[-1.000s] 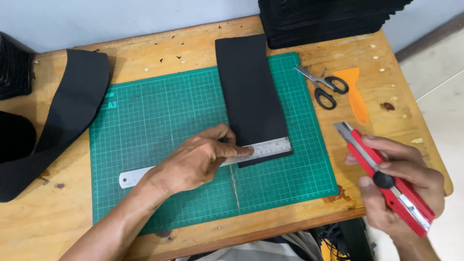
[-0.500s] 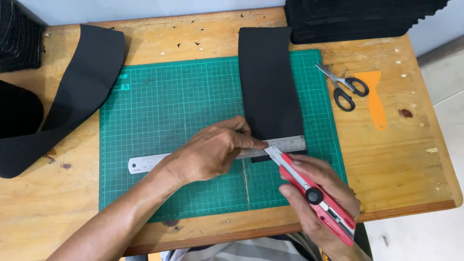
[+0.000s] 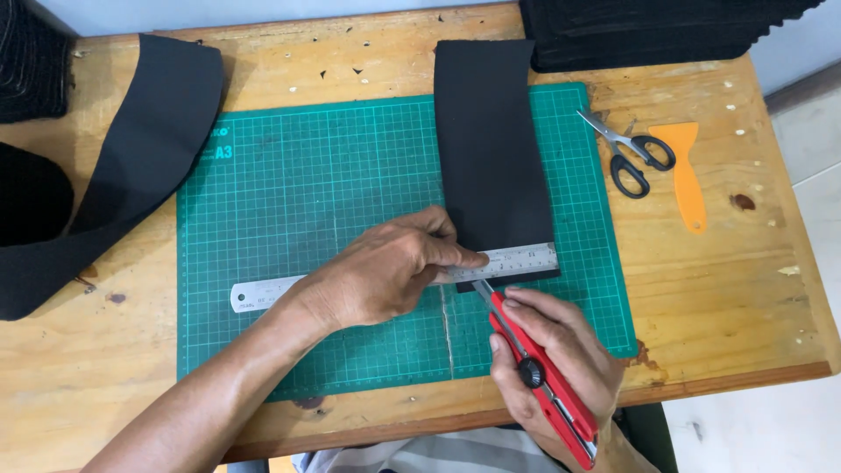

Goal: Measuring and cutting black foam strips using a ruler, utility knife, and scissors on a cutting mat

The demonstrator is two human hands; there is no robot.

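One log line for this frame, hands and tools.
left hand pressing steel ruler on black strip | right hand holding red utility knife, blade at ruler edge | green cutting mat

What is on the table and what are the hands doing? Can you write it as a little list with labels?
Left hand: the left hand presses down a long steel ruler.
Right hand: the right hand grips a red utility knife, blade tip at the ruler's edge.
Being cut: a black rectangular foam strip lying under the ruler.
Under it: a green gridded cutting mat on a wooden table.
Nearby: black-handled scissors and an orange plastic scraper, right of the mat.
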